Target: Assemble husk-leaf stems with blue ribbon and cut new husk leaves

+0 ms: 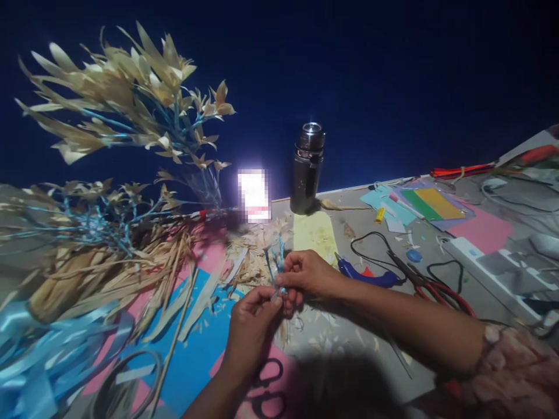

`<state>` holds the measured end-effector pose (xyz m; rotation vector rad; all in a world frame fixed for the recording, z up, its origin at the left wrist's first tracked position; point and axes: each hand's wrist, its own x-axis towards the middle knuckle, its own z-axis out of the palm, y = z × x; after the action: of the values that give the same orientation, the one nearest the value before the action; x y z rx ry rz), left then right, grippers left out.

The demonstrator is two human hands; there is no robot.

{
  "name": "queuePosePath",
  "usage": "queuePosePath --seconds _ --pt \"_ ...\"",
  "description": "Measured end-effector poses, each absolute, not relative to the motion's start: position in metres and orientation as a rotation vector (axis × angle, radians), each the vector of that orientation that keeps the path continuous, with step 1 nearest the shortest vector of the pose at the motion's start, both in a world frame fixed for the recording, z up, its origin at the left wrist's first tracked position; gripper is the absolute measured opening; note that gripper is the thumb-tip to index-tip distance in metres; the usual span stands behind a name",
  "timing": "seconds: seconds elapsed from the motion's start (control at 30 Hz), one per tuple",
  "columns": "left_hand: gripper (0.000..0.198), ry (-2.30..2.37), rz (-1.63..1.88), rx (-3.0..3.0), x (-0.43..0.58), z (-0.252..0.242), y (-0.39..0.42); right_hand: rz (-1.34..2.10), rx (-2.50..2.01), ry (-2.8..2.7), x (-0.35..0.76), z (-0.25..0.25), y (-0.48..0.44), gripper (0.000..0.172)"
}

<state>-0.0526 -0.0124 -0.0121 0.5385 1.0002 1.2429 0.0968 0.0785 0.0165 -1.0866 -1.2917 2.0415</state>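
At the middle of the scene, the fingers of our left hand (253,317) and right hand (308,272) grasp the thin blue stems (280,255), whose lower ends our fingertips hide. Beyond, left of the dark flask (306,177), a bright object (254,195) is pixelated past recognition. Near us lie dim black handle loops (282,368); we cannot tell what they join. The blue ribbon (39,372) at near left and our patterned sleeve (519,369) at near right are cut off.

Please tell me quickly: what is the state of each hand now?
Left hand: closed, pinching at the lower end of the blue stems.
Right hand: closed, holding the same stems higher up.
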Motion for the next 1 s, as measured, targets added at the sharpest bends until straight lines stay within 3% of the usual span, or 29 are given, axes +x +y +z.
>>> queuePosePath --seconds 0.53,1.0 --pt "0.022 1.168 1.33 0.563 -0.052 -0.018 -0.009 1.987 -1.236 -1.431 0.113 0.024 0.076 0.018" --pt "0.022 1.179 1.323 0.559 -0.055 -0.018 -0.006 1.788 -1.123 -1.292 0.166 0.054 0.051 0.023"
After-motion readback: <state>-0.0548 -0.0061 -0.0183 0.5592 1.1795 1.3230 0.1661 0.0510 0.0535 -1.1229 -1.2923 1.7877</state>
